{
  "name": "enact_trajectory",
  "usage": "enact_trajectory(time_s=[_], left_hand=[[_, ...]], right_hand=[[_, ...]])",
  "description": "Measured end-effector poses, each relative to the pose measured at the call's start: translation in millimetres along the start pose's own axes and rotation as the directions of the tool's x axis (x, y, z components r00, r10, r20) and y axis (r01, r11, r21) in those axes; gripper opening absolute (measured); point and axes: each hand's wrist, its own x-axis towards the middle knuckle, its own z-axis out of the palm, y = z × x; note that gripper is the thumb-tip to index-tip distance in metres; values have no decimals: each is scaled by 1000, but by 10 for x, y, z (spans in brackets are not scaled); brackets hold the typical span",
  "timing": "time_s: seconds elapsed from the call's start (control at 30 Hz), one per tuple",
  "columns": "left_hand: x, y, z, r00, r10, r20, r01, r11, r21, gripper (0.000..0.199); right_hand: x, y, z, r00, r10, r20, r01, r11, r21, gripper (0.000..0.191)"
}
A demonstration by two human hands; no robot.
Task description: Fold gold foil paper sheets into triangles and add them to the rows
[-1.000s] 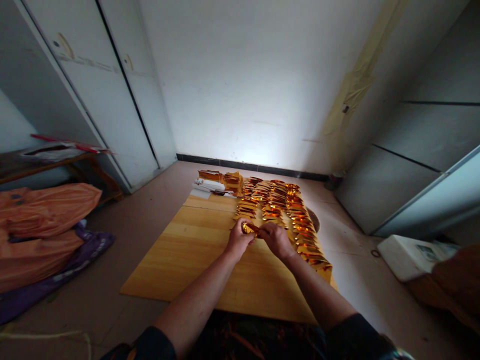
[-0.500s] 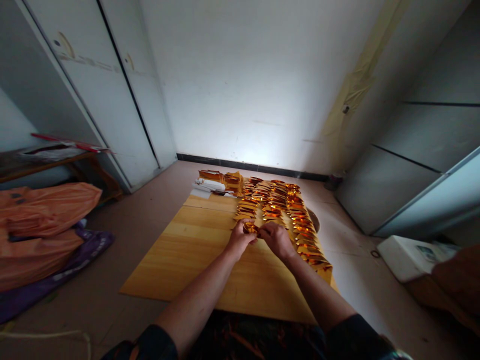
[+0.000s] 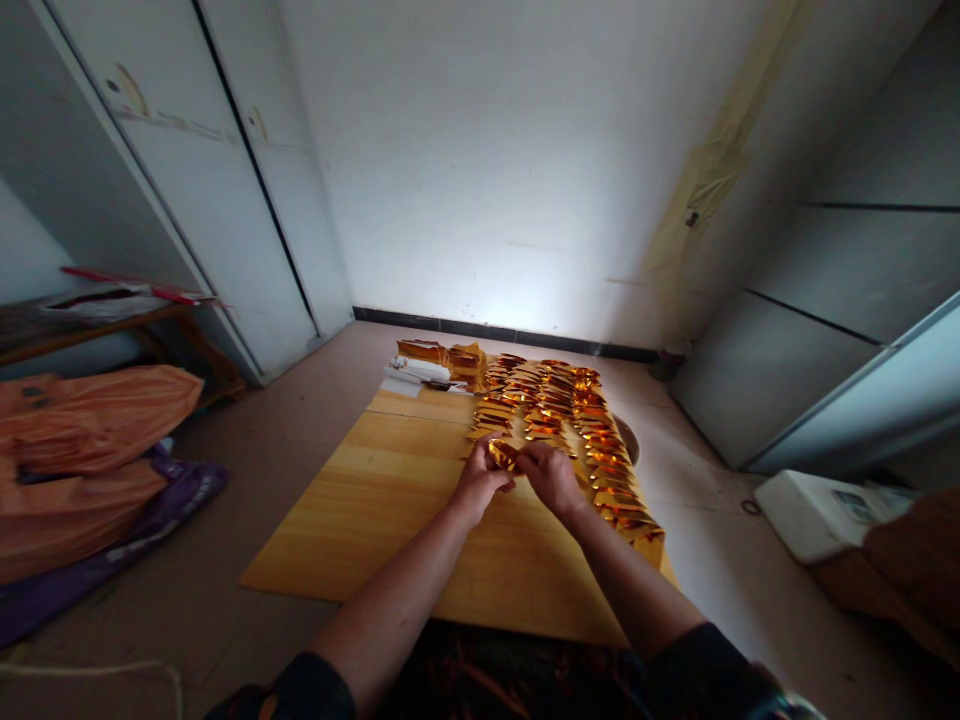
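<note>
Gold foil piece (image 3: 501, 452) mostly hidden between the hands.

orange bags (image 3: 90, 420) at left, white box (image 3: 814, 510) at right, white cabinet doors (image 3: 225, 200)

A: Arms?
B: Both bare forearms reach forward, converging at centre.
A: Hands?
B: Left hand (image 3: 477, 478) and right hand (image 3: 551, 474) nearly touch, fingers curled inward, pinching, knuckles up.

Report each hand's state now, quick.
Left hand: closed, pinching the gold foil piece.
Right hand: closed on the same foil piece's other end, above the wooden board.
</note>
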Motion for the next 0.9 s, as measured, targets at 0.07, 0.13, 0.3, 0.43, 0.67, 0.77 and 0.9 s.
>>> enact_trajectory(time_s=[0.07, 0.13, 0.3, 0.43, 0.67, 0.77, 0.9], left_hand=[[6, -10, -22, 1000, 12, 14, -12, 1000, -10, 77], [11, -14, -43, 999, 26, 19, -26, 1000, -16, 77], [14, -11, -59, 999, 50, 9, -50, 999, -15, 73], [12, 1, -37, 1000, 27, 15, -28, 999, 20, 63], [0, 23, -30, 999, 28, 26, -28, 1000, 9, 55], [2, 40, -58, 1000, 25, -16, -25, 1000, 13, 60], [25, 50, -87, 997, 50, -60, -48, 998, 45, 58]], right_hand=[[11, -9, 3, 996, 82, 20, -83, 995, 55, 21], [17, -20, 8, 992, 119, 35, -121, 989, 88, 20], [20, -43, 12, 994, 107, 29, -108, 993, 40, 19], [15, -51, -9, 994, 105, 24, -105, 994, -10, 18], [-10, -44, -19, 998, -61, -28, 55, 985, -164, 20], [-29, -52, -36, 988, -149, -32, 133, 948, -291, 21], [-62, -74, -70, 976, -213, -38, 181, 901, -395, 22]])
